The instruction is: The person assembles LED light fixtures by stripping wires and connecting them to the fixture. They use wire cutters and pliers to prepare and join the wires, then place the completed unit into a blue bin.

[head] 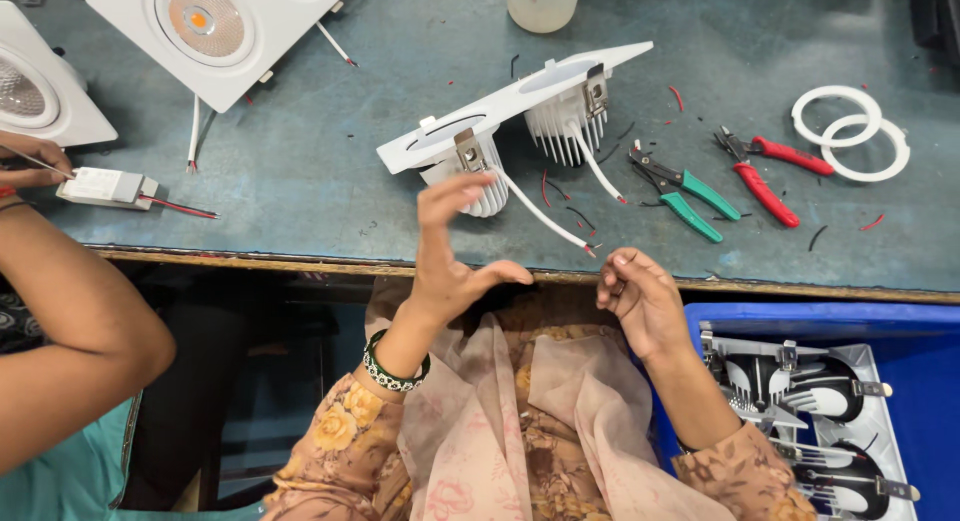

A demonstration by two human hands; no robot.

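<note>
My left hand [452, 246] is raised at the table's front edge with fingers spread and nothing in it, just in front of a white twin downlight fixture [520, 106] lying face down with finned heat sinks and two white wires. My right hand [640, 296] hovers loosely curled near the edge, to the right of the wire ends, holding nothing that I can see. A beaded bracelet sits on my left wrist.
Green-handled pliers [690, 196] and red-handled pliers [765, 171] lie right of the fixture, beside two white rings [850, 131]. A blue bin [930, 381] at lower right holds more fixtures. At left another person's arm [70, 321] touches a small white driver box [100, 188]; more white fixtures [215, 31] lie behind.
</note>
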